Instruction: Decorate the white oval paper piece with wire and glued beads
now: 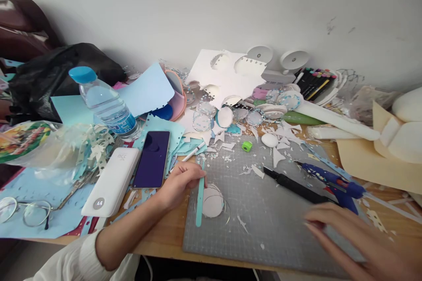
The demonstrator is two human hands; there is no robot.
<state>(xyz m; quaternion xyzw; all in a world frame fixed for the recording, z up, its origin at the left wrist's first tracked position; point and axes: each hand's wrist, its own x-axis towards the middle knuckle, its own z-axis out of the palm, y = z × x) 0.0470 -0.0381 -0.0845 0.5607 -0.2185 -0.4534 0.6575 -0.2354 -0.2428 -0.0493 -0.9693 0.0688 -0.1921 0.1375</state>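
Head view of a cluttered craft desk. The right hand (359, 239) is motion-blurred and cut off by the lower right corner of the frame; its fingers (318, 221) are spread flat and hold nothing, hovering over the grey cutting mat (263, 224). Whether they touch the mat cannot be made out. Just beyond their tips lie a black craft knife (293, 184) and a blue glue gun (332, 182), the gun's rear partly hidden behind the hand. The left hand (180, 184) pinches the upper end of a teal paper strip (199, 195) between curled fingers (194, 174); the strip runs down from the fingers along the left edge of a white paper circle (212, 202), whose clear rim is hard to see. Away from the left fingers, toward the wrist side, lie a phone (152, 159) and a white power bank (112, 182). Open mat lies between the two hands; paper scraps (231, 140) crowd the far edge.
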